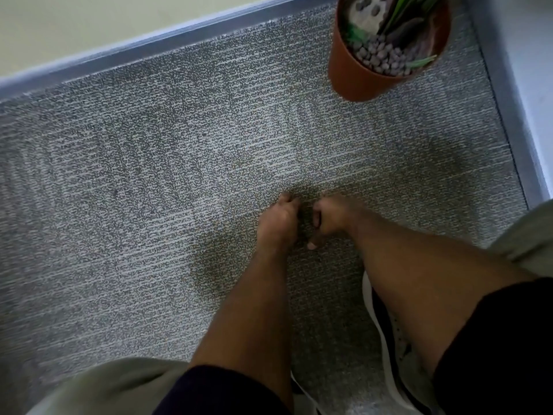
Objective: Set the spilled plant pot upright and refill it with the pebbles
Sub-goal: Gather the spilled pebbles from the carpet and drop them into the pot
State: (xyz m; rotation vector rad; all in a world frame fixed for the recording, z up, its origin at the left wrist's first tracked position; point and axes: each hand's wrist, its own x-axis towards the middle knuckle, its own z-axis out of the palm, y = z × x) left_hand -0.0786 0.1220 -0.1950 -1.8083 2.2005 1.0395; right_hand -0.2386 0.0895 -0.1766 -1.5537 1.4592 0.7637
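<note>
A: Where's the pot (pixel 363 76) now?

B: Up at one o'clock, standing on the carpet (pixel 149 175) in the corner where the two skirting boards meet. It leans a little in this wide view, though I'd put that down to the lens. The plant (pixel 401 13) sits in it, green leaves pointing away to twelve.

A: And the pebbles (pixel 381 56)?

B: A grey-brown heap fills the near side of the pot, but a pale patch shows at the far rim, so I'd judge the refill partly done.

A: What are the hands doing?

B: Both are low at the middle of the view, well apart from the pot. The left hand (pixel 279 220) and right hand (pixel 330 217) face each other with fingers curled inward, knuckles nearly touching the carpet, as if raking something together between them (a sensible way to gather small loose bits from carpet pile).

A: Holding anything?

B: I can't tell. Between the palms there is only dark shadow, and no loose pebbles show on the carpet.

A: Anything else?

B: A shoe (pixel 389 339) at five o'clock under the right forearm; the person seems to be crouching.
</note>
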